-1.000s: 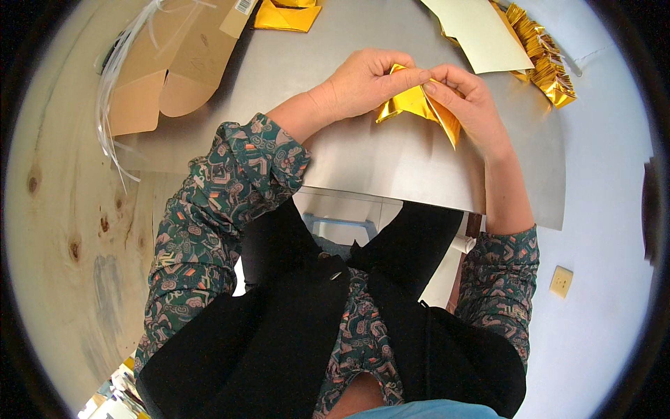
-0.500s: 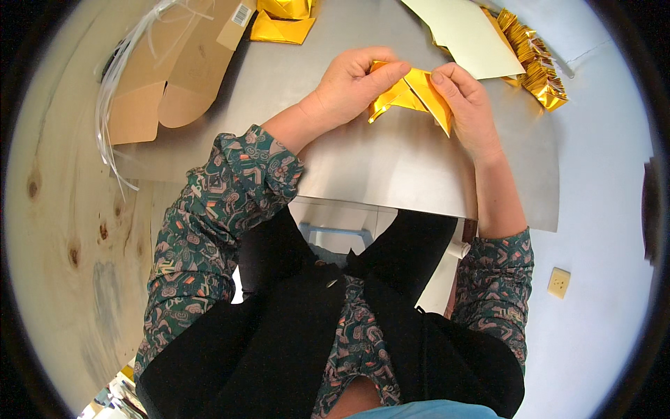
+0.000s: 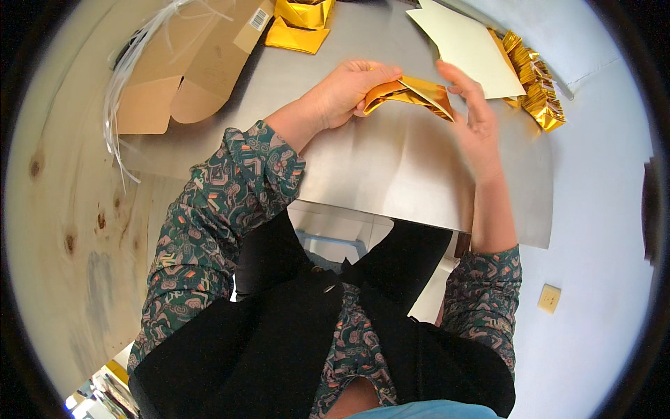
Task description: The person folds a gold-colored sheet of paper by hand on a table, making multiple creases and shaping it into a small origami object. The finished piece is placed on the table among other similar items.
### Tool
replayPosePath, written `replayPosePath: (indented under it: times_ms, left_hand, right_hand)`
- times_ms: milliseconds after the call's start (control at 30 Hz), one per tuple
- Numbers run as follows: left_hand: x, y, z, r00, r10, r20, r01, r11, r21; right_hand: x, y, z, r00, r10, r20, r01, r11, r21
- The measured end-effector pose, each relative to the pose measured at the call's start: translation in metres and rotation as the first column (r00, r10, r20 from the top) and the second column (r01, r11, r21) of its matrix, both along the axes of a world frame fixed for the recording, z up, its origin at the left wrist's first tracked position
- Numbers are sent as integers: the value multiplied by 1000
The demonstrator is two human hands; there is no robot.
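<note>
Above the metal table, my left hand (image 3: 347, 91) pinches one end of a folded piece of shiny gold paper (image 3: 419, 89). The paper bows into a shallow arch, with a creased flap along its top. At its other end, my right hand (image 3: 474, 115) has its fingers spread and slightly blurred, close beside the paper's right tip; whether it still touches the tip is hard to make out. The underside of the paper, where the left fingers wrap round, is hidden.
At the far left lies an open brown cardboard box (image 3: 188, 66) with white plastic strips (image 3: 117, 105) by it. Folded gold paper pieces (image 3: 296, 35) sit at the back. To the right are cream sheets (image 3: 467, 52) and a bunch of pleated gold paper (image 3: 534, 80), near a wall (image 3: 593, 140).
My right hand has loosened from a pinch on the paper's right end to spread fingers. The gold paper has turned and now shows a flatter, arched shape.
</note>
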State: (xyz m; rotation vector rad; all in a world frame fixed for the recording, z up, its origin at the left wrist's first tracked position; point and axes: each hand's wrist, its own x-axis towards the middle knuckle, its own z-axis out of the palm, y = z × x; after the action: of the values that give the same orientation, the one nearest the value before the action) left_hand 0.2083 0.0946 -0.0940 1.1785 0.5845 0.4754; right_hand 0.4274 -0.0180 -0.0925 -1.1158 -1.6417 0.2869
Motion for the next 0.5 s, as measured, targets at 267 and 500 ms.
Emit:
replayPosePath:
  times_ms: [267,500]
  left_hand:
    - [4,-4,8,992,91,85,-96,993,64]
    - [6,-5,-1,997,35,63,-57,918,393]
  right_hand:
    - [2,0,-13,945,16,-327,-106,961,-257]
    - [0,2,-8,906,2,-423,-177,910,-375]
